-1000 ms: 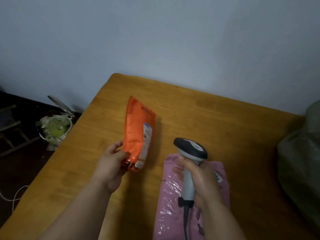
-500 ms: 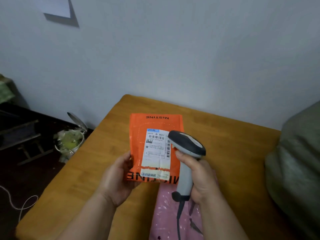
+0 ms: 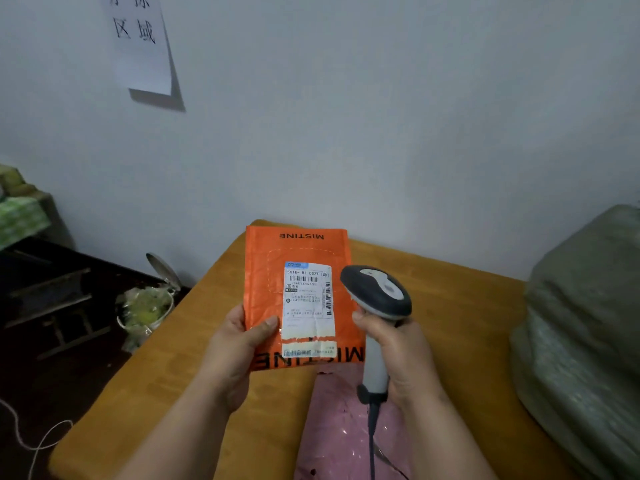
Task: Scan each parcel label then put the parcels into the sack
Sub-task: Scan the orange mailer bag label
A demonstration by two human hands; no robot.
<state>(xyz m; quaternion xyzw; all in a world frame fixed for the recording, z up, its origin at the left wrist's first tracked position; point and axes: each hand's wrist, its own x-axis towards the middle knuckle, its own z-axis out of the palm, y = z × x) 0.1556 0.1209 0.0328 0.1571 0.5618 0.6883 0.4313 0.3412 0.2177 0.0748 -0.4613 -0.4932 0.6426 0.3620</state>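
My left hand [image 3: 239, 351] grips an orange padded parcel [image 3: 266, 271] by its lower left corner, held upright above the table with its white shipping label [image 3: 306, 299] facing me. My right hand [image 3: 398, 355] grips the handle of a grey and black barcode scanner [image 3: 377, 289], whose head sits just right of the label. A pink plastic parcel [image 3: 332, 427] lies flat on the table below both hands. The grey-green woven sack [image 3: 585, 334] bulges at the table's right end.
The wooden table [image 3: 460, 306] stands against a pale wall with a paper sign [image 3: 142, 39] on it. On the dark floor to the left stands a lined bin [image 3: 145, 306] with its lid up, and a white cord [image 3: 34, 438] lies there. The scanner cable [image 3: 372, 448] hangs down over the pink parcel.
My left hand has turned the orange parcel from edge-on to label facing me and raised it. The scanner has come up beside the label. The view has tilted upward.
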